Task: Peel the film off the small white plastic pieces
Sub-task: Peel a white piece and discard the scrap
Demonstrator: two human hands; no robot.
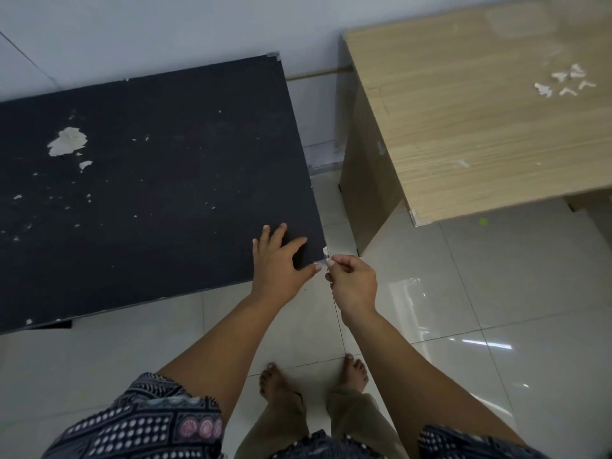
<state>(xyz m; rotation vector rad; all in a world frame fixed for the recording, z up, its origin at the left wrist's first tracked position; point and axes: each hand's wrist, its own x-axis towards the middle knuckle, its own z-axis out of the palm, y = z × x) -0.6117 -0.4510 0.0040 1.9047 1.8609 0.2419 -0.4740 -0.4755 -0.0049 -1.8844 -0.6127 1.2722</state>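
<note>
A small white plastic piece (325,251) sits on the near right corner of the black table (149,180). My left hand (277,260) lies flat on the tabletop beside that corner, fingers spread, thumb touching the edge. My right hand (352,281) hovers just off the corner with thumb and forefinger pinched on a thin strip of film (323,262) at the piece. Several more small white plastic pieces (564,82) lie in a loose group on the wooden desk (463,134) at the far right.
The black tabletop has worn white patches (68,141) on its left half. A narrow gap of tiled floor (463,293) separates the two tables. My bare feet (314,380) stand on the tiles below my hands. A wall runs behind both tables.
</note>
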